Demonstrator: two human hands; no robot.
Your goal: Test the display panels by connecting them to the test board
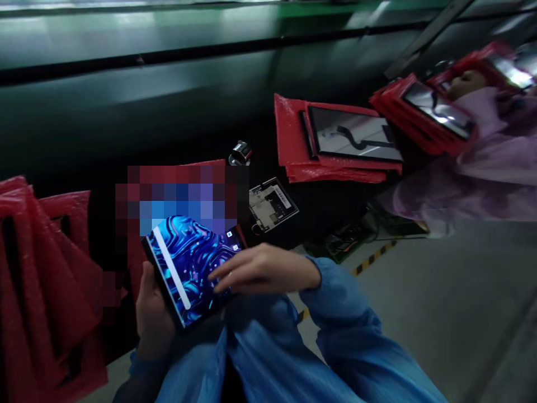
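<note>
Holding: left hand grips lit tablet from underneath
Touching: right hand fingers spread flat on screen
Nearby: red bubble bags

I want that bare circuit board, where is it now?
The circuit board lies mid-frame on the dark bench, just right of the lit tablet, below the small metal part.

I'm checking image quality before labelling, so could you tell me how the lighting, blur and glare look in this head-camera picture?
Head view: dim overall, tilted, with motion blur strongest toward the right edge; the lit tablet in the left hand is the brightest spot; glare streaks the screens in the red bags; a pixelated block hides the tablet's upper part.
</note>
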